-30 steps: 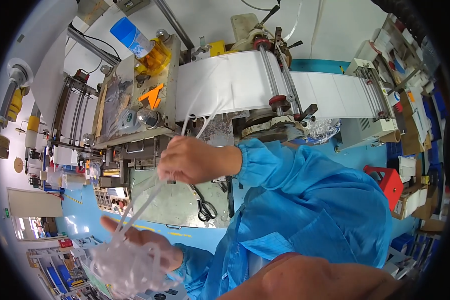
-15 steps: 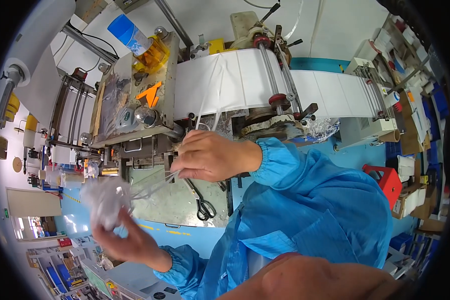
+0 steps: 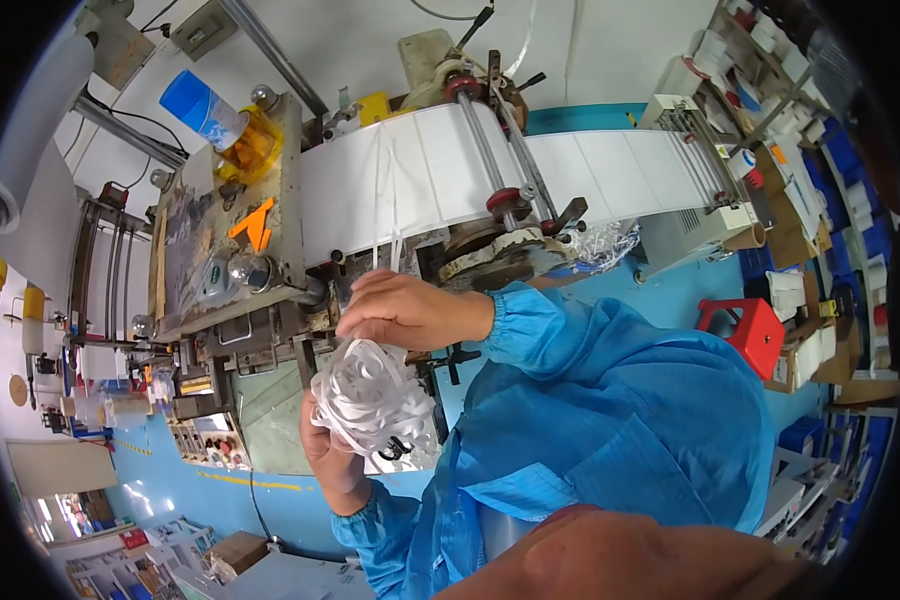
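A tangled bundle of white strips (image 3: pixel 368 398) is cupped from below by the left hand (image 3: pixel 328 455) and pressed from above by the right hand (image 3: pixel 402 310) — both closed on it. At twelve o'clock the white web (image 3: pixel 490 175) crosses the machine (image 3: pixel 240 290); black scissors (image 3: pixel 398 449) are partly hidden beneath the bundle.

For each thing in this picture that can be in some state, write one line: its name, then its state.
Left hand: closed around the strip bundle.
Right hand: fingers bent, resting on top of the bundle.
Bundle of white strips: tangled, bunched between both hands.
White web: stretched flat across the machine's rollers.
Scissors: mostly hidden behind the bundle.
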The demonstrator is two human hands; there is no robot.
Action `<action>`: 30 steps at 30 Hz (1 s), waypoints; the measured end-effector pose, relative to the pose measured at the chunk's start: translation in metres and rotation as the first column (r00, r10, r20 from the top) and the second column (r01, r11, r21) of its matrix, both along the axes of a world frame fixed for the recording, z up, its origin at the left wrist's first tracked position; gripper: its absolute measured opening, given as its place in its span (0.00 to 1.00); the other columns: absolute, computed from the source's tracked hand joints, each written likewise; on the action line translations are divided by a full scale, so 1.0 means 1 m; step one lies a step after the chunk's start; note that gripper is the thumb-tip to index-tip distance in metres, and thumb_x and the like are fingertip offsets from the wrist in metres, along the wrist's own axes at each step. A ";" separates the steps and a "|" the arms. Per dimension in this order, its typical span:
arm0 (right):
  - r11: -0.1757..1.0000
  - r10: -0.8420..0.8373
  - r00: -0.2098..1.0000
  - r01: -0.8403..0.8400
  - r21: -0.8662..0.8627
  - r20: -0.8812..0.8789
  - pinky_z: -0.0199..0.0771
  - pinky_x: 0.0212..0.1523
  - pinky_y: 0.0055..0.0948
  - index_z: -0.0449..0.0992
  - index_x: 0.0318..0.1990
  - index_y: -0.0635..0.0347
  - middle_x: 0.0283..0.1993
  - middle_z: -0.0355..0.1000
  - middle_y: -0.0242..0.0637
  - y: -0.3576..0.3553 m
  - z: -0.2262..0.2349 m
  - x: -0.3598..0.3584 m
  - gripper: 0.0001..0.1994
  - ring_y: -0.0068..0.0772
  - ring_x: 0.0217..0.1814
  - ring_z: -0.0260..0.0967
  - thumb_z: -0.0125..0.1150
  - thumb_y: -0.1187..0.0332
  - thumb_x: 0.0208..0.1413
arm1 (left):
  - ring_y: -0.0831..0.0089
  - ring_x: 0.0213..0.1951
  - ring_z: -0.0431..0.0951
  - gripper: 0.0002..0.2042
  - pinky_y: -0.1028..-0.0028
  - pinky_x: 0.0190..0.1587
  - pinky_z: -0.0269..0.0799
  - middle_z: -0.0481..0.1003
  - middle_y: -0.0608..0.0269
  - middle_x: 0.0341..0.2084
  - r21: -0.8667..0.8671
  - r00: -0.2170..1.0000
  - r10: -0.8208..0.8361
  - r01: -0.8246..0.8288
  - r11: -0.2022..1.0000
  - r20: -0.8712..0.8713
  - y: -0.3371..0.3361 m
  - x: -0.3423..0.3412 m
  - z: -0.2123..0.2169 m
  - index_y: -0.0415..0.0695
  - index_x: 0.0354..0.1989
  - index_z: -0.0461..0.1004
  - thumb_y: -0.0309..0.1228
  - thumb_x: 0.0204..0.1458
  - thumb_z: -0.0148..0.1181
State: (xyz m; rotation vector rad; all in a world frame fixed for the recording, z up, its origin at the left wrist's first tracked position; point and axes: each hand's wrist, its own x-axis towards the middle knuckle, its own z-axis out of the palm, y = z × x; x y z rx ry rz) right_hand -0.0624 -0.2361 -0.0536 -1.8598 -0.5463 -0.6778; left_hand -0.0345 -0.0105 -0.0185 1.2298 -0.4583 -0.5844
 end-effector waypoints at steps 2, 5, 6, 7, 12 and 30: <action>0.991 -0.128 0.992 0.127 -0.041 -0.018 0.58 0.61 0.42 0.74 0.46 0.57 0.42 0.73 0.38 -0.002 0.000 -0.008 0.09 0.39 0.47 0.69 0.55 0.70 0.58 | 0.66 0.55 0.70 0.31 0.70 0.55 0.66 0.64 0.48 0.58 -0.019 0.975 0.004 0.000 1.000 0.222 -0.012 0.002 0.006 0.34 0.52 0.67 0.46 0.47 0.66; 0.969 -0.235 0.972 0.236 -0.066 0.029 0.53 0.65 0.44 0.71 0.51 0.57 0.47 0.71 0.38 -0.001 -0.005 -0.018 0.14 0.38 0.52 0.67 0.55 0.71 0.57 | 0.62 0.58 0.67 0.33 0.67 0.57 0.66 0.58 0.43 0.63 -0.055 0.988 -0.004 0.013 0.998 0.157 -0.027 -0.003 0.015 0.33 0.57 0.64 0.45 0.49 0.63; 0.964 -0.256 0.966 0.257 -0.066 0.030 0.53 0.65 0.44 0.71 0.51 0.57 0.47 0.71 0.38 -0.001 -0.006 -0.020 0.14 0.38 0.52 0.67 0.55 0.71 0.57 | 0.62 0.58 0.67 0.33 0.67 0.57 0.66 0.58 0.43 0.63 -0.056 0.987 -0.026 0.035 0.998 0.158 -0.031 -0.003 0.016 0.33 0.57 0.64 0.45 0.49 0.63; 0.962 -0.256 0.967 0.255 -0.101 0.006 0.52 0.65 0.44 0.70 0.52 0.57 0.48 0.70 0.38 -0.001 -0.006 -0.021 0.16 0.39 0.54 0.66 0.56 0.72 0.55 | 0.61 0.58 0.67 0.32 0.66 0.58 0.65 0.60 0.46 0.62 -0.071 0.996 0.007 -0.001 0.998 0.086 -0.035 -0.003 0.015 0.34 0.60 0.60 0.42 0.51 0.59; 0.929 -0.343 0.939 0.341 -0.145 0.013 0.55 0.63 0.42 0.70 0.50 0.57 0.48 0.69 0.38 0.000 -0.013 -0.016 0.19 0.41 0.55 0.65 0.59 0.75 0.48 | 0.59 0.56 0.68 0.33 0.63 0.58 0.65 0.66 0.51 0.56 -0.149 0.998 0.052 -0.048 0.988 0.022 -0.034 -0.001 -0.007 0.34 0.61 0.58 0.35 0.48 0.63; 0.968 -0.246 0.965 0.249 0.022 -0.087 0.60 0.58 0.38 0.75 0.38 0.57 0.45 0.72 0.36 -0.012 -0.021 0.011 0.11 0.40 0.51 0.68 0.62 0.77 0.44 | 0.60 0.57 0.68 0.27 0.60 0.60 0.63 0.65 0.54 0.57 -0.261 0.989 0.120 -0.095 0.961 0.081 -0.038 -0.014 -0.005 0.38 0.61 0.58 0.34 0.55 0.58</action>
